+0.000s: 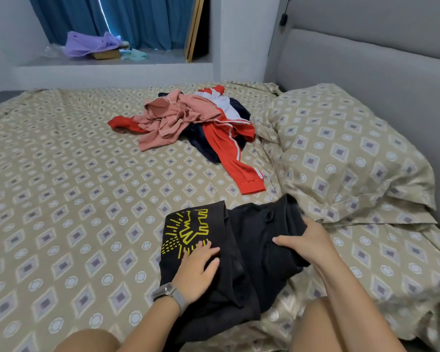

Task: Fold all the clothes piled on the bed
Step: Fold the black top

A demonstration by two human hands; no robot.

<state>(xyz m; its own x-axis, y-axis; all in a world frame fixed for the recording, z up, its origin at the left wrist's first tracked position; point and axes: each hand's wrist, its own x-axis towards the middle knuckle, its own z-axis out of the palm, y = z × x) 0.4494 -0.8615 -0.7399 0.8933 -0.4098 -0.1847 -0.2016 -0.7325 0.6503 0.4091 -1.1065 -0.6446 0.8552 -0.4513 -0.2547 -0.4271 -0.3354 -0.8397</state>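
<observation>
A black T-shirt (pixel 249 240) with a yellow line print lies partly folded on the bed (pixel 74 199) right in front of me. My left hand (pixel 197 271), a grey watch on its wrist, rests flat on the shirt just below the print, fingers spread. My right hand (pixel 304 237) presses on the shirt's right part, thumb out, fingers curled over a fold at its edge. Farther back sits a pile: a pink garment (pixel 168 118) on top of a red, white and navy jacket (pixel 229 133), one red sleeve stretching toward me.
A pillow (pixel 346 153) in the same patterned cover lies at the right against the grey headboard (pixel 379 72). My bare knees show at the bottom edge. A window ledge with purple cloth (pixel 92 44) and blue curtains lies beyond the bed.
</observation>
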